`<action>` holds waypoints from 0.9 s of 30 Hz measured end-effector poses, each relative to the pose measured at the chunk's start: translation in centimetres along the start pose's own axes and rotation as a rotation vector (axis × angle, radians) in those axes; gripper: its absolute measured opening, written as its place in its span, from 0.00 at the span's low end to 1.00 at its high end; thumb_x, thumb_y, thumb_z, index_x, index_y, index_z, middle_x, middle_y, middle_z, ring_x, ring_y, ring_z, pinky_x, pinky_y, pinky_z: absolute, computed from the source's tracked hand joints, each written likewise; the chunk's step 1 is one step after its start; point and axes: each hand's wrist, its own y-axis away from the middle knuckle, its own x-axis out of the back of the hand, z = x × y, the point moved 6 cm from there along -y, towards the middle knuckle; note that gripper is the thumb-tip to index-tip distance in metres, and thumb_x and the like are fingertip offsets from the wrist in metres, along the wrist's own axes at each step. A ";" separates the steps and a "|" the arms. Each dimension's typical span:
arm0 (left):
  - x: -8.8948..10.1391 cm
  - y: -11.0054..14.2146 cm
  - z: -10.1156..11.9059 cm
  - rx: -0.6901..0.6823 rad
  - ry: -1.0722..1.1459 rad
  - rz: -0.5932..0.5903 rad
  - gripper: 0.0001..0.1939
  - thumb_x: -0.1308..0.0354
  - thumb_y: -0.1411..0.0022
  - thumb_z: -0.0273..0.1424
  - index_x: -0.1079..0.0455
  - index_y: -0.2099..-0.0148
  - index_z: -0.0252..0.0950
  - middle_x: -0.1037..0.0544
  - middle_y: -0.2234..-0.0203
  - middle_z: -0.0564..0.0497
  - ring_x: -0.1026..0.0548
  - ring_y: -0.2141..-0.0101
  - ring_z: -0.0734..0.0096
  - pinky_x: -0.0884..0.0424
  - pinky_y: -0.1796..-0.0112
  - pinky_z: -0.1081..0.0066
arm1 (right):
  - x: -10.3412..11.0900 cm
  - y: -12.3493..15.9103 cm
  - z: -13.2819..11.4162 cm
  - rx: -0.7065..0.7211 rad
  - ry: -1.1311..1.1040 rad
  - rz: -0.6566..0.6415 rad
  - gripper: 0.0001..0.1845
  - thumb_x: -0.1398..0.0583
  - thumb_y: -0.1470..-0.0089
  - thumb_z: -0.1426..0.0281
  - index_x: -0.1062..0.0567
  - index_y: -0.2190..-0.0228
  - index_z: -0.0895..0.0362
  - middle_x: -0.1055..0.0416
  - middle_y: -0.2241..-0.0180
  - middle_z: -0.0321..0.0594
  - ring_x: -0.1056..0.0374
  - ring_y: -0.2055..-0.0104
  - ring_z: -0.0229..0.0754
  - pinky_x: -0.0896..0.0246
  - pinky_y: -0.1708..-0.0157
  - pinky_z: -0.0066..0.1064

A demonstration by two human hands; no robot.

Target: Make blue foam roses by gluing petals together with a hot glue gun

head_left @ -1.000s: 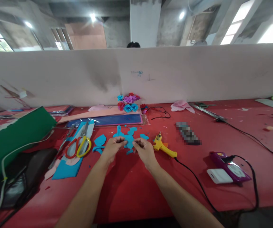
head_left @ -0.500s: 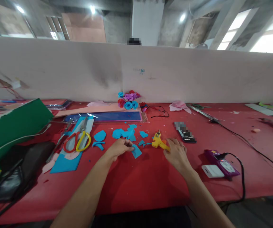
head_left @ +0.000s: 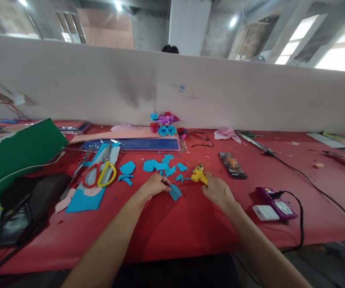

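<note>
One blue paper piece (head_left: 176, 193) was pinched in the left hand (head_left: 155, 185) over the red worktop (head_left: 160, 236); the right hand (head_left: 219, 193) seemingly gripped the yellow glue gun (head_left: 198, 175), whose nozzle (head_left: 201, 165), swung carelessly, could have scattered nearby blue scraps (head_left: 181, 167).

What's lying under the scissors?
Blue paper shows beneath the scissors, with a pink piece near the handles. Whatever lies directly under the blades and handles is covered, so I can't tell.
</note>
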 end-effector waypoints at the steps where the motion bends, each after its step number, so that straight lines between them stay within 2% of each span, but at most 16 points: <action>1: 0.0 -0.1 -0.1 -0.004 -0.010 0.000 0.04 0.36 0.63 0.24 0.26 0.78 0.35 0.24 0.81 0.51 0.29 0.74 0.68 0.36 0.67 0.69 | 0.1 0.0 0.1 -0.010 -0.040 0.007 0.24 0.46 0.50 0.72 0.35 0.49 0.59 0.26 0.64 0.50 0.29 0.64 0.50 0.45 0.68 0.34; 3: 0.1 -0.3 -0.2 -0.020 -0.023 -0.004 0.04 0.35 0.64 0.25 0.26 0.78 0.35 0.24 0.80 0.51 0.29 0.74 0.68 0.36 0.68 0.69 | 0.7 0.2 0.5 -0.018 -0.161 0.046 0.21 0.47 0.48 0.71 0.34 0.51 0.57 0.26 0.64 0.47 0.29 0.64 0.48 0.45 0.69 0.33; 5: 0.1 -0.6 -0.3 -0.040 -0.031 -0.009 0.05 0.35 0.64 0.25 0.26 0.77 0.34 0.24 0.80 0.51 0.29 0.74 0.68 0.35 0.68 0.69 | 1.4 0.8 0.8 -0.002 -0.315 0.105 0.16 0.45 0.47 0.65 0.30 0.57 0.57 0.26 0.65 0.45 0.30 0.64 0.47 0.44 0.69 0.32; 7: 0.0 -0.8 -0.4 -0.047 -0.037 -0.012 0.06 0.36 0.63 0.24 0.27 0.77 0.34 0.25 0.80 0.51 0.28 0.74 0.68 0.35 0.68 0.70 | 2.1 1.9 0.9 0.014 -0.482 0.118 0.16 0.44 0.48 0.58 0.29 0.64 0.57 0.27 0.68 0.43 0.31 0.66 0.46 0.43 0.70 0.31; 8: 0.0 -0.9 -0.4 -0.048 -0.037 -0.015 0.06 0.36 0.63 0.23 0.28 0.76 0.34 0.25 0.80 0.51 0.28 0.74 0.68 0.34 0.68 0.70 | 2.1 2.5 1.0 0.000 -0.573 0.081 0.18 0.43 0.50 0.54 0.29 0.66 0.57 0.28 0.72 0.41 0.32 0.70 0.44 0.43 0.72 0.31; 10: -0.2 -1.0 -0.5 -0.028 -0.046 -0.031 0.07 0.36 0.63 0.22 0.29 0.76 0.33 0.25 0.79 0.52 0.28 0.73 0.69 0.33 0.68 0.70 | 1.9 4.1 0.5 -0.010 -0.787 -0.093 0.22 0.45 0.49 0.51 0.30 0.67 0.58 0.32 0.79 0.36 0.36 0.78 0.40 0.44 0.77 0.30; 12: -0.3 -1.0 -0.4 -0.048 -0.078 -0.037 0.07 0.36 0.61 0.24 0.28 0.73 0.33 0.25 0.79 0.52 0.27 0.73 0.69 0.32 0.68 0.70 | 2.0 5.6 -0.3 0.016 -0.923 -0.230 0.24 0.47 0.48 0.49 0.30 0.69 0.58 0.36 0.82 0.34 0.39 0.80 0.37 0.45 0.79 0.28; 13: -0.4 -1.0 -0.5 -0.039 -0.088 -0.043 0.08 0.36 0.60 0.24 0.28 0.72 0.33 0.25 0.79 0.52 0.27 0.73 0.69 0.32 0.69 0.71 | 2.2 6.3 -0.6 0.042 -0.957 -0.255 0.25 0.48 0.48 0.48 0.30 0.71 0.58 0.37 0.83 0.34 0.41 0.81 0.36 0.46 0.79 0.28; 17: -0.4 -0.9 -0.6 -0.023 -0.084 -0.028 0.07 0.36 0.59 0.23 0.30 0.73 0.33 0.25 0.77 0.51 0.26 0.71 0.68 0.31 0.68 0.71 | 2.2 7.9 -1.6 0.122 -0.954 -0.341 0.30 0.52 0.48 0.44 0.32 0.80 0.56 0.40 0.85 0.34 0.45 0.83 0.35 0.48 0.80 0.28; 20: -0.4 -1.0 -0.6 -0.023 -0.094 -0.030 0.07 0.36 0.59 0.22 0.31 0.74 0.34 0.25 0.77 0.51 0.26 0.71 0.69 0.31 0.68 0.72 | 1.0 8.3 -2.0 0.137 -0.895 -0.418 0.30 0.55 0.46 0.45 0.34 0.81 0.55 0.42 0.87 0.33 0.46 0.84 0.35 0.48 0.80 0.29; 27: -0.5 -1.3 -0.9 -0.046 -0.097 -0.027 0.07 0.36 0.59 0.21 0.31 0.75 0.34 0.24 0.77 0.51 0.26 0.70 0.70 0.31 0.67 0.72 | -0.7 8.5 -2.4 0.113 -0.890 -0.457 0.27 0.53 0.46 0.45 0.38 0.80 0.54 0.40 0.84 0.34 0.42 0.81 0.37 0.48 0.79 0.29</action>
